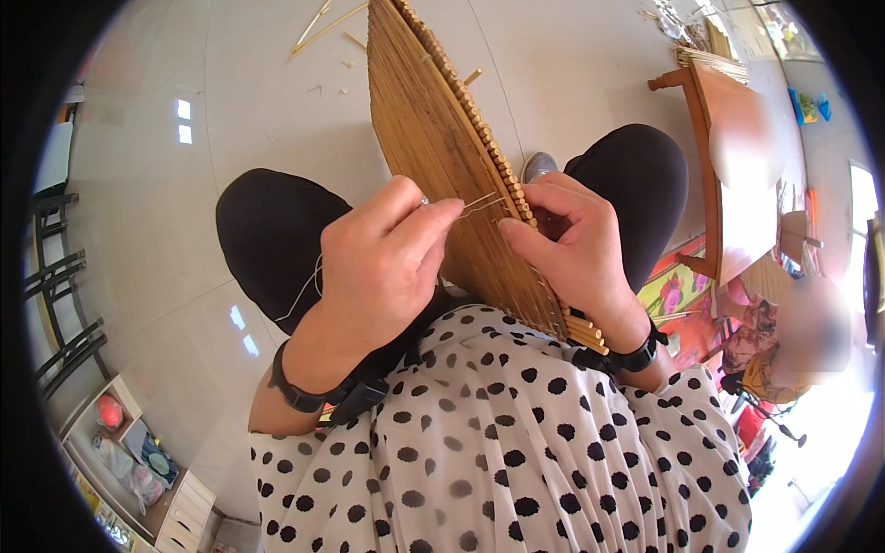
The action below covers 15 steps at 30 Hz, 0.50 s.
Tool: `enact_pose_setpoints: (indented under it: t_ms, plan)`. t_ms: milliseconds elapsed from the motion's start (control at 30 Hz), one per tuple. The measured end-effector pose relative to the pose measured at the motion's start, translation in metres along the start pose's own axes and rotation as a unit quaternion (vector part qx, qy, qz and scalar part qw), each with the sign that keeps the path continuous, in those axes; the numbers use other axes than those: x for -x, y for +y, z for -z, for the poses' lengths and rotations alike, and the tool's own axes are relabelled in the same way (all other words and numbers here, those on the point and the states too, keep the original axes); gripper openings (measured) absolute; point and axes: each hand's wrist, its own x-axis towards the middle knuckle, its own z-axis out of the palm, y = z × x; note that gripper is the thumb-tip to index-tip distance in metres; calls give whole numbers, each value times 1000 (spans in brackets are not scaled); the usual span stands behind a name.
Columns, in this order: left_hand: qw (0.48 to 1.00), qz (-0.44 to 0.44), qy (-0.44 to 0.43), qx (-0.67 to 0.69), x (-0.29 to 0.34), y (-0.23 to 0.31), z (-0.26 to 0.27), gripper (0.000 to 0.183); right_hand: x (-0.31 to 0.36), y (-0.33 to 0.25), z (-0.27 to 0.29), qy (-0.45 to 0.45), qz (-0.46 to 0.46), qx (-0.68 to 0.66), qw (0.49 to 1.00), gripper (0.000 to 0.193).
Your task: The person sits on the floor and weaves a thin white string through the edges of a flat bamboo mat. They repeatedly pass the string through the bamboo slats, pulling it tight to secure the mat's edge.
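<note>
A long brown panel of narrow strips, edged with a row of round cut stick ends, stands between my knees and tapers away from me. My left hand pinches a thin pale thread between thumb and forefinger. The thread runs to the panel's right edge, and another length loops down behind that hand. At that edge my right hand grips the panel, thumb on its face and fingers behind, mostly hidden. Several pale stick ends jut out at the near end.
A wooden table stands at the right, with another person nearer on that side. Loose sticks lie on the tiled floor ahead. Black chair frames and an open cabinet line the left.
</note>
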Motion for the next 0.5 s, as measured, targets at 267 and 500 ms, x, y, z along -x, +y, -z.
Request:
enact_pose_setpoints:
  t_ms: [267,500]
  plan:
    - [1000,-6,2,-9,2,2,4,26,2,-3,-1,-9,-9,2,1000,26]
    - [1000,-10,2,-12,1,3,5,25,2,-2,-2,-6,-10,-4,1000,27]
